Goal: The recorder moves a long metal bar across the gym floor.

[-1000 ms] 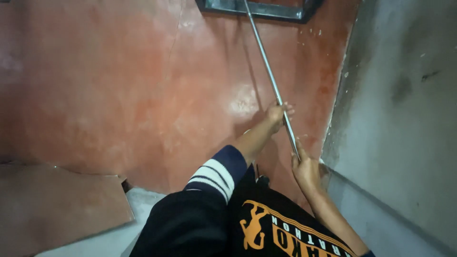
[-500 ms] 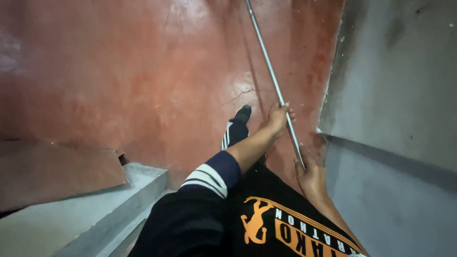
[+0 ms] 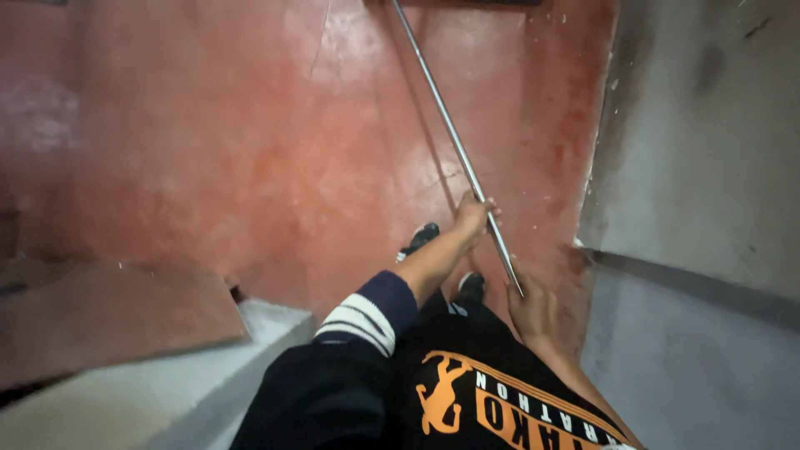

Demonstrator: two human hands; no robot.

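Note:
A long thin metal pole (image 3: 446,125) runs from the top of the view down to my hands. My left hand (image 3: 473,214) is wrapped around it further up, arm stretched forward in a dark sleeve with white stripes. My right hand (image 3: 532,307) grips the pole's lower end near my hip. The pole's far end leaves the frame at the top. Below my arms show my black shirt with orange print and my dark shoes (image 3: 419,239) on the red floor.
A glossy red concrete floor (image 3: 250,150) fills the middle. A grey plastered wall (image 3: 708,167) rises on the right. A grey step edge (image 3: 167,392) and a reddish slab (image 3: 108,312) lie at the lower left.
The view has shifted: the dark frame at the pole's far end has left the picture, and my shoes have come into sight. Both hands keep their grip on the pole.

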